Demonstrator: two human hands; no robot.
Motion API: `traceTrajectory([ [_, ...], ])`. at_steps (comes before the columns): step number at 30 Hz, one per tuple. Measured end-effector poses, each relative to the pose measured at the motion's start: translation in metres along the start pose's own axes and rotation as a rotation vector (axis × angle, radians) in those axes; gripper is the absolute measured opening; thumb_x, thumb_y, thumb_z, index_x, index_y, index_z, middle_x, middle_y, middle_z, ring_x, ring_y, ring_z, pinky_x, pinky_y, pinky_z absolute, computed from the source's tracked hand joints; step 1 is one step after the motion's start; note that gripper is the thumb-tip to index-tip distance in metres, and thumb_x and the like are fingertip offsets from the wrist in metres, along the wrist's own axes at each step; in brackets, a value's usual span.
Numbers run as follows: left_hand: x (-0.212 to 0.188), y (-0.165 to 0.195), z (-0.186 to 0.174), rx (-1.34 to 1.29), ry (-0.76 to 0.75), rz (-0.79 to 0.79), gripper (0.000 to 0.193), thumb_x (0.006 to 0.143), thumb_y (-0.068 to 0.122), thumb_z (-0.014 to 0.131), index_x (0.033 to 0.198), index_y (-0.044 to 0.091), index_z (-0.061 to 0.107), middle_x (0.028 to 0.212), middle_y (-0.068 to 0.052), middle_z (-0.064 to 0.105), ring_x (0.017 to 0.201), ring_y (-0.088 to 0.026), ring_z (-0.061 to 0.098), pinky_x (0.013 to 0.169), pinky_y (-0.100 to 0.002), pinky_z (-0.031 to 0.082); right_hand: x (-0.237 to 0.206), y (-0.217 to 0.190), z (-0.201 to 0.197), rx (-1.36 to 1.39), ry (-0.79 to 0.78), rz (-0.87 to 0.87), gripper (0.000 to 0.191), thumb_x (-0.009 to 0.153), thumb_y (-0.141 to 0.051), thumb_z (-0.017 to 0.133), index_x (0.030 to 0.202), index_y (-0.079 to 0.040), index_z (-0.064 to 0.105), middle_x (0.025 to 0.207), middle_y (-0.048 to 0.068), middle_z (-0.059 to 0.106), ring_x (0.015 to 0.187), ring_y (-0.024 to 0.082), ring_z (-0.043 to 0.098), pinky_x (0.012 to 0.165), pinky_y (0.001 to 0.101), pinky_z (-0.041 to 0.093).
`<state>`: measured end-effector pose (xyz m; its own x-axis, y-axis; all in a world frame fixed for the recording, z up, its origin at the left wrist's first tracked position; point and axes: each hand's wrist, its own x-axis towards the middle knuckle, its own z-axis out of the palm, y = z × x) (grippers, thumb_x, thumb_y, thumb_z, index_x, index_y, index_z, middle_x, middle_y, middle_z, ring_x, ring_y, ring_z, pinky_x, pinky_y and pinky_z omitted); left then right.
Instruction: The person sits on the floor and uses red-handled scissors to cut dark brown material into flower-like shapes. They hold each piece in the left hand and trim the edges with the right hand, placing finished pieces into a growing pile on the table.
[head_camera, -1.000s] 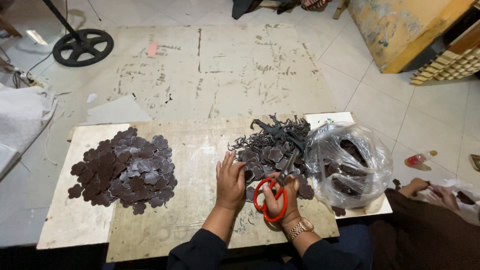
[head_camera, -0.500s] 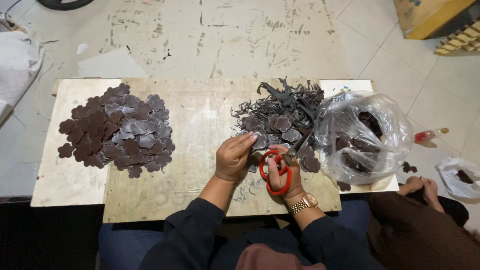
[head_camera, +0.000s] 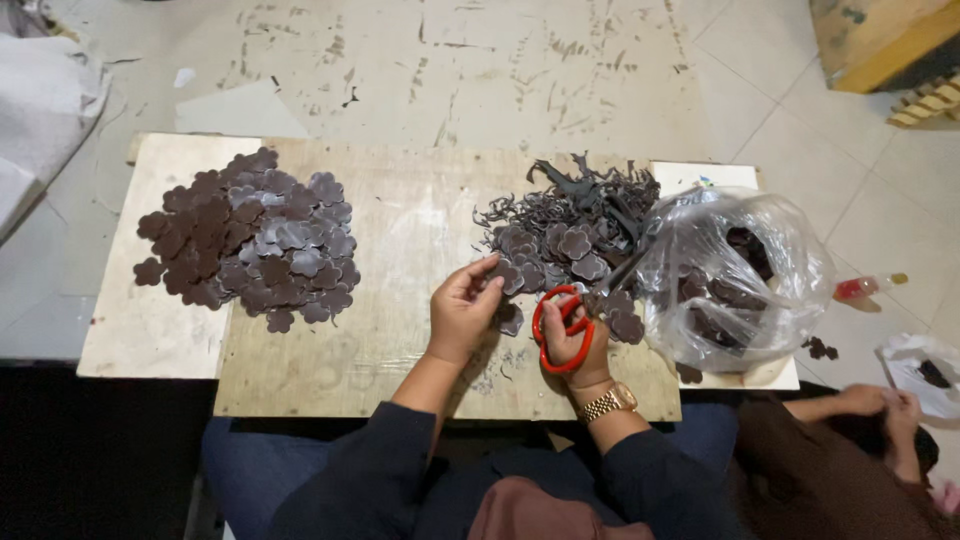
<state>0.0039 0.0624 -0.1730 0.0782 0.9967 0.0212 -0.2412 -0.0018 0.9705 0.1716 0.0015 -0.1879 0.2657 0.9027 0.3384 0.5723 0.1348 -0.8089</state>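
Right hand (head_camera: 572, 338) clamped on red scissors (head_camera: 560, 325), left hand (head_camera: 462, 305) pinching a flower-shaped piece (head_camera: 505, 272), scrap heap (head_camera: 575, 225) and plastic bag (head_camera: 735, 275) just beside

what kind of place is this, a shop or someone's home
Most likely a small informal craft workshop on a tiled floor. A low plywood board serves as the bench, heaped with flower-shaped brown cutouts, and the right hand holds red scissors beside a plastic bag of more pieces.

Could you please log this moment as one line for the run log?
left hand: pinching flower-shaped piece | right hand: gripping red-handled scissors | cut-piece pile: left on board
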Motion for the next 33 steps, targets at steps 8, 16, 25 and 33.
traceTrajectory([
  [8, 0.0, 0.055, 0.006, -0.221, -0.046, -0.001, 0.059, 0.094, -0.006, 0.063, 0.15, -0.002, 0.045, 0.117, -0.008, 0.068, 0.097, -0.008, 0.067, 0.086, -0.023, 0.057, 0.005, -0.003, 0.001, 0.168, -0.034, 0.108, 0.019, 0.099, -0.019, 0.063, 0.093, -0.001, 0.067, 0.079, 0.006, 0.071, 0.07, 0.013, 0.067, 0.063, 0.0283, 0.053],
  [16, -0.007, 0.07, 0.013, -0.289, -0.062, -0.075, 0.053, 0.094, -0.007, 0.056, 0.146, -0.002, 0.047, 0.112, -0.004, 0.069, 0.095, -0.008, 0.067, 0.085, -0.026, 0.059, 0.006, -0.002, 0.001, 0.178, -0.067, 0.124, 0.019, 0.099, -0.017, 0.063, 0.091, -0.001, 0.068, 0.077, 0.007, 0.07, 0.068, 0.013, 0.066, 0.061, 0.0292, 0.053],
  [25, -0.004, 0.056, -0.001, -1.318, -0.234, -0.579, 0.033, 0.103, 0.023, 0.039, 0.116, 0.002, 0.06, 0.086, -0.007, 0.055, 0.068, -0.015, 0.048, 0.061, -0.028, 0.043, 0.005, 0.002, -0.003, 0.138, -0.059, 0.155, 0.021, 0.098, -0.019, 0.064, 0.092, 0.001, 0.066, 0.072, 0.007, 0.069, 0.064, 0.014, 0.066, 0.058, 0.0296, 0.053],
  [33, -0.015, 0.096, 0.006, -1.368, -0.572, -0.618, 0.078, 0.106, 0.06, 0.029, 0.15, -0.003, 0.042, 0.142, -0.026, 0.054, 0.13, -0.037, 0.058, 0.102, -0.049, 0.053, 0.008, 0.004, -0.012, 0.146, -0.089, 0.04, 0.03, 0.101, -0.028, 0.06, 0.111, 0.0, 0.066, 0.095, 0.008, 0.074, 0.085, 0.017, 0.071, 0.071, 0.0318, 0.056],
])
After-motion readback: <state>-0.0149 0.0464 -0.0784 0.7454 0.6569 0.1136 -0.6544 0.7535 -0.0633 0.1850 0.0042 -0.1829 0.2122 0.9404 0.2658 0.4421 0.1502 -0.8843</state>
